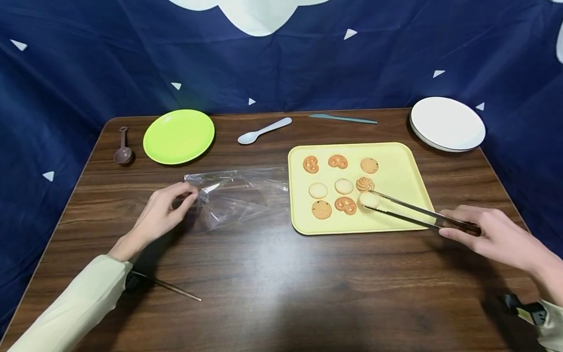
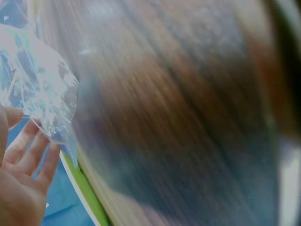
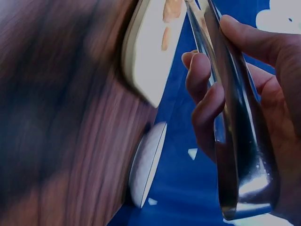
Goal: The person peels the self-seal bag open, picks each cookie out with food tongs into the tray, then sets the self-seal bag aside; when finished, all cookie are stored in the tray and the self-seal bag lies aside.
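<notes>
My left hand (image 1: 164,208) pinches the near left edge of a clear plastic bag (image 1: 242,195) that lies flattened on the table. In the left wrist view the crinkled bag hangs by the thumb and fingertips. With my right hand (image 1: 501,239) I grip metal tongs (image 3: 249,155), thumb on one arm and fingers curled round the other. The tongs' tips are on either side of a pale round cookie (image 1: 368,200) over the yellow tray (image 1: 413,171). Beside it sit a swirl cookie (image 1: 364,184), a pretzel-shaped cookie (image 1: 345,206) and several others in rows.
A green plate (image 1: 179,137) and a brown measuring spoon (image 1: 123,154) stand at the back left. Along the back lie a pale blue spoon (image 1: 264,131) and a teal knife (image 1: 345,118). White dishes (image 1: 447,123) sit back right. A thin brown stick (image 1: 178,289) lies by my left forearm.
</notes>
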Demonstrator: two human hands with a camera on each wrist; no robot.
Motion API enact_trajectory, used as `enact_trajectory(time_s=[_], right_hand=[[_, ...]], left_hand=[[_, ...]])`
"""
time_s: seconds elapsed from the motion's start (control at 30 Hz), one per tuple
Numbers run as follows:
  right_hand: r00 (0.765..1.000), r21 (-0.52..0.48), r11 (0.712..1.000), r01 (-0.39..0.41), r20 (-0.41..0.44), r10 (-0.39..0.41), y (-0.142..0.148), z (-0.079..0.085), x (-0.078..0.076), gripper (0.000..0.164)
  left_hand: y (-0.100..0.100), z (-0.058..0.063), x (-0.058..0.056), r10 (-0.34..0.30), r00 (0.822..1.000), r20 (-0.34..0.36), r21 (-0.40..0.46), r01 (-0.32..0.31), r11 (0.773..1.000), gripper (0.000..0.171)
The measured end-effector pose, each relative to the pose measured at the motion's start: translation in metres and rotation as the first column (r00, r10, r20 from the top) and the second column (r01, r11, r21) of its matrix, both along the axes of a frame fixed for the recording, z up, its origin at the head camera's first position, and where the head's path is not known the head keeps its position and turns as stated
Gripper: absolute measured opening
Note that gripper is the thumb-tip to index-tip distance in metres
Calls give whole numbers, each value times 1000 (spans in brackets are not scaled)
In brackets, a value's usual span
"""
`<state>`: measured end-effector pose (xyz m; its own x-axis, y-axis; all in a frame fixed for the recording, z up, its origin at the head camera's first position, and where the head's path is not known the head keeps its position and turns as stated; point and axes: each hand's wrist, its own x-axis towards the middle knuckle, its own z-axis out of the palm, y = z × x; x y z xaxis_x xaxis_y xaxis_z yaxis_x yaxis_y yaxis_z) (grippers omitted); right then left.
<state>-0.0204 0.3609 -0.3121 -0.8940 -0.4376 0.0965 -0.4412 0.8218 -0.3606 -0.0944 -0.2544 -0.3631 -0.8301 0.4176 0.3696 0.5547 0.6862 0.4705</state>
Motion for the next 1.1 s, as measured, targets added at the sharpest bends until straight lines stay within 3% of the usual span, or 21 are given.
enact_trajectory(time_s=[0.37, 0.57, 0.77, 0.87, 1.1], right_hand=[[1000, 48, 999, 19, -10, -18, 15, -8, 6, 31], [997, 43, 997, 60, 45, -62, 15, -9, 6, 33], [991, 62, 990, 125, 38, -127, 27, -5, 11, 35], [967, 20, 972, 236, 97, -237, 36, -2, 13, 34], [862, -51, 875, 482, 206, -463, 46, -5, 13, 36]], left_hand=[[-7, 1, 2, 42, 999, 27, -15, -41, 999, 6], [-7, 2, 1, 34, 999, 28, -32, -33, 999, 6], [-8, 2, 1, 27, 999, 22, -45, -26, 999, 6], [-7, 3, 0, 20, 1000, 21, -53, -19, 998, 6], [-6, 3, -1, -6, 1000, 20, -60, 7, 998, 7]])
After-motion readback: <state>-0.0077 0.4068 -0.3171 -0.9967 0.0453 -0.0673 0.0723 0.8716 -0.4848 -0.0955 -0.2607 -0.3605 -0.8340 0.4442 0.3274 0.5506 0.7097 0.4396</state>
